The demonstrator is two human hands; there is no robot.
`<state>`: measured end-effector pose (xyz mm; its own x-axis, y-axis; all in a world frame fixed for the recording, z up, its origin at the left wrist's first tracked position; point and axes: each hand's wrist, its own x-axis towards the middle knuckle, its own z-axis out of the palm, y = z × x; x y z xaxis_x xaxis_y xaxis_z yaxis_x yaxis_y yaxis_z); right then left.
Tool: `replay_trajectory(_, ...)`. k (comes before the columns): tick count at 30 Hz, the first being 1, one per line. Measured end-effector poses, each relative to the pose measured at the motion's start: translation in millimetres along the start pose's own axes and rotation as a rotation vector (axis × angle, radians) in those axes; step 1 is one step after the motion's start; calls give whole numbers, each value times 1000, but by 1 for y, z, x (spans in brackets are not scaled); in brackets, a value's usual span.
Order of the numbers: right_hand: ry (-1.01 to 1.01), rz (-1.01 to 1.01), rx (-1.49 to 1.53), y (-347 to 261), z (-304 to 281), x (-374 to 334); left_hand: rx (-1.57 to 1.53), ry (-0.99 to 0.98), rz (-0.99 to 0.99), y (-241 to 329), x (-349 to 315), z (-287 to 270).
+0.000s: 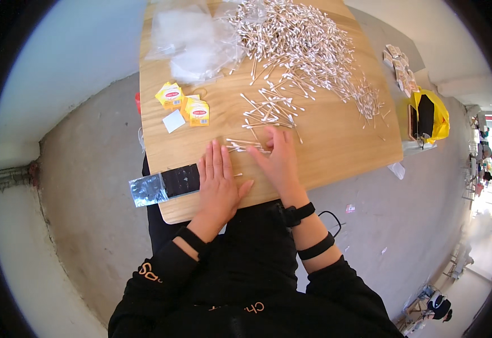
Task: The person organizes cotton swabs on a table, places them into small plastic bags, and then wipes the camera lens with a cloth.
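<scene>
My left hand (219, 181) lies flat near the table's front edge, its fingers stretched out and together, thumb apart. Its fingertips reach close to a small row of cotton swabs (239, 142). At the right end of that row is my right hand (281, 158), thumb and fingers spread apart, with the thumb near the swab ends. One swab pokes out between my left thumb and fingers. Beside the left hand is a flat black piece (181, 180) with a crinkled clear plastic sleeve (148, 190) that overhangs the table's left edge.
Loose cotton swabs (271, 110) lie beyond my hands, before a large swab heap (308, 45). Clear plastic bags (192, 42) are at the far left. Yellow printed cards (197, 111) and a white card (173, 121) sit nearer. A yellow bag (438, 115) stands beyond the table's right edge.
</scene>
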<state>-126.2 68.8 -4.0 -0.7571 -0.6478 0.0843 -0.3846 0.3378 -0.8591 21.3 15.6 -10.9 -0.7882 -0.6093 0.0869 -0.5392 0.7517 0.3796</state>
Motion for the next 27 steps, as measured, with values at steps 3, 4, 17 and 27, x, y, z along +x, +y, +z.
replay_trajectory(3,-17,-194,-257,8,2,5,3,-77,19,5,0,-1)
replay_trajectory(4,-13,-116,-187,10,2,7,-6,-130,55,6,-4,-4)
replay_trajectory(17,-173,-25,-6,18,-38,-9,26,-44,121,7,41,14)
replay_trajectory(27,-49,92,-206,36,-45,-2,-43,-176,124,6,5,-5)
